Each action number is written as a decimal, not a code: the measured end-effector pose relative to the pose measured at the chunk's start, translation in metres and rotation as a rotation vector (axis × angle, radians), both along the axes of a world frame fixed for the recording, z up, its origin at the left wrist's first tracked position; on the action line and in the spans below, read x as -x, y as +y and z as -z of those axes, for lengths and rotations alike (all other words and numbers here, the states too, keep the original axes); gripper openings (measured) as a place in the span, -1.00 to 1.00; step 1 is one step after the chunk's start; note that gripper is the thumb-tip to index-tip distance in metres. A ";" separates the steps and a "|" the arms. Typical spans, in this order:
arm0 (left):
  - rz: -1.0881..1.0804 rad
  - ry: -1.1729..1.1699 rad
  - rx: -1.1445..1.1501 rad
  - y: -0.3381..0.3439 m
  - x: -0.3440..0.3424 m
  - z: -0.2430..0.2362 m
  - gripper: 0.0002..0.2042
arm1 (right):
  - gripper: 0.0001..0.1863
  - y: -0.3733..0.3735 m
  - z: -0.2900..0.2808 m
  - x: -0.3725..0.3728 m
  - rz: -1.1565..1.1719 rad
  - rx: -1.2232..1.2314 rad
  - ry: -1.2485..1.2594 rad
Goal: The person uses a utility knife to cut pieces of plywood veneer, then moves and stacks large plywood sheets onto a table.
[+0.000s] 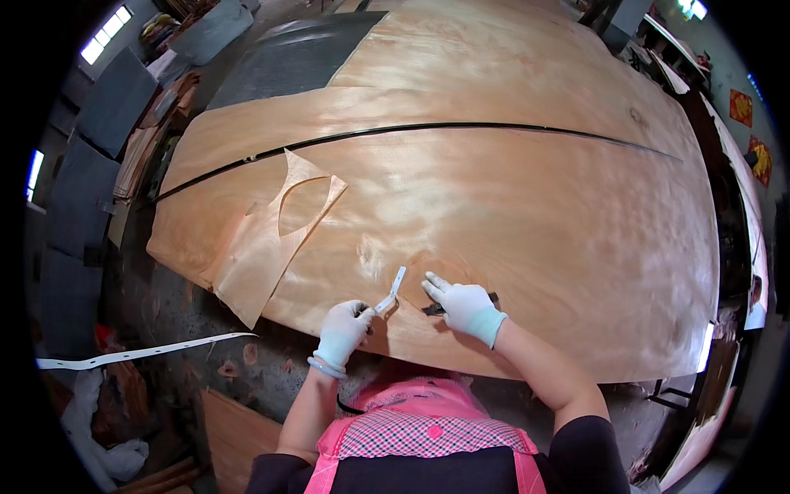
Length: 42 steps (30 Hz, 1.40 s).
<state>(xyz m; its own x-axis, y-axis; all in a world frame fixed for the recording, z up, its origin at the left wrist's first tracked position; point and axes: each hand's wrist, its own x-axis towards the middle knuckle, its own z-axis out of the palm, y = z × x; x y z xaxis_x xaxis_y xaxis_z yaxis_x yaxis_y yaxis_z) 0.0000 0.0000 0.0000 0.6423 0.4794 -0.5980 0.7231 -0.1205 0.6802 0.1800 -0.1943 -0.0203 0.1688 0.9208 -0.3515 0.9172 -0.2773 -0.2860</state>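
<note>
In my left hand (344, 325), white-gloved with a pale bracelet at the wrist, a short white strip of tape (398, 284) with small holes is pinched; its free end points away over the wood sheet. My right hand (465, 306), also gloved, lies over the sheet of wood veneer (527, 222) with its first fingers stretched toward a darker, knot-like patch (424, 270). A dark hand tool (433, 310) sticks out on both sides beneath my right palm, apparently held by the lower fingers; most of it is hidden.
A torn veneer piece (255, 255) with an oval hole lies on the sheet's left. A thin black strip (395, 128) crosses the sheet. Another white holed strip (148, 354) hangs at left. Boards (82, 198) stand at left; veneer scraps (239, 436) lie below.
</note>
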 end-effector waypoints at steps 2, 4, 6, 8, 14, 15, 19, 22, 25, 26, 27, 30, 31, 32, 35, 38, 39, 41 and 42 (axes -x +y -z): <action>-0.104 -0.018 0.096 0.006 0.006 -0.007 -0.79 | -0.03 0.005 0.004 0.012 0.094 -0.098 0.047; -0.112 -0.056 0.121 -0.006 -0.001 0.006 -0.80 | -0.05 0.008 0.003 0.007 0.093 -0.059 0.046; -0.106 -0.072 0.125 -0.003 -0.003 0.007 -0.81 | -0.09 0.022 0.010 0.010 0.057 -0.068 0.066; 0.037 0.050 -0.076 0.004 -0.002 0.004 -0.83 | -0.09 0.028 0.015 0.013 0.086 -0.053 0.051; -0.331 -0.181 0.141 0.017 0.022 -0.009 -0.87 | -0.13 0.027 -0.004 0.019 0.102 -0.017 0.139; -0.425 -0.305 0.251 0.006 0.013 -0.019 -0.85 | -0.14 0.025 -0.010 0.018 0.110 -0.044 0.195; -0.396 -0.349 0.531 -0.032 -0.005 -0.017 -0.83 | -0.25 -0.018 0.034 0.045 0.282 -0.644 0.673; -0.251 -0.258 0.631 -0.058 -0.007 0.003 -0.79 | -0.59 -0.051 -0.002 0.056 1.069 -0.160 1.669; -0.136 -0.133 0.685 -0.087 -0.013 0.010 -0.75 | -0.69 -0.081 0.004 0.049 1.414 -0.372 1.501; -0.111 -0.105 0.747 -0.095 -0.015 0.014 -0.74 | -0.72 -0.086 0.010 0.048 1.368 -0.500 1.252; -0.089 -0.077 0.808 -0.101 -0.017 0.016 -0.74 | -0.72 -0.090 0.015 0.045 1.380 -0.504 1.248; -0.018 -0.083 0.771 -0.116 -0.029 0.031 -0.75 | -0.73 -0.097 0.019 0.023 1.232 -0.486 0.789; -0.037 -0.103 0.787 -0.122 -0.035 0.033 -0.75 | -0.73 -0.098 0.023 0.014 1.240 -0.488 0.785; -0.030 -0.102 0.789 -0.127 -0.040 0.035 -0.75 | -0.71 -0.099 0.030 0.004 1.184 -0.450 0.687; -0.047 -0.097 0.707 -0.133 -0.052 0.036 -0.76 | -0.65 -0.084 0.024 -0.012 1.049 -0.406 0.507; -0.098 -0.058 0.701 -0.138 -0.058 0.037 -0.78 | -0.68 -0.081 0.022 -0.020 0.880 -0.339 0.206; -0.127 -0.059 0.735 -0.138 -0.056 0.048 -0.79 | -0.71 -0.078 0.018 -0.022 0.883 -0.260 0.127; -0.156 -0.063 0.769 -0.138 -0.052 0.062 -0.79 | -0.72 -0.079 0.016 -0.022 0.881 -0.181 0.046; -0.156 -0.073 0.758 -0.139 -0.051 0.068 -0.79 | -0.70 -0.087 0.016 -0.020 0.781 -0.283 0.077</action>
<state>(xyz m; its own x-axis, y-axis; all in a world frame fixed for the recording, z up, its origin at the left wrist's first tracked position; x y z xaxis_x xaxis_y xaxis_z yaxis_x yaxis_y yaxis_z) 0.0511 -0.1389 -0.0678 0.6517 0.0442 -0.7572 0.6435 0.4962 0.5829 0.2002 -0.2816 -0.0362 0.7804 0.6041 -0.1614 0.4656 -0.7337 -0.4948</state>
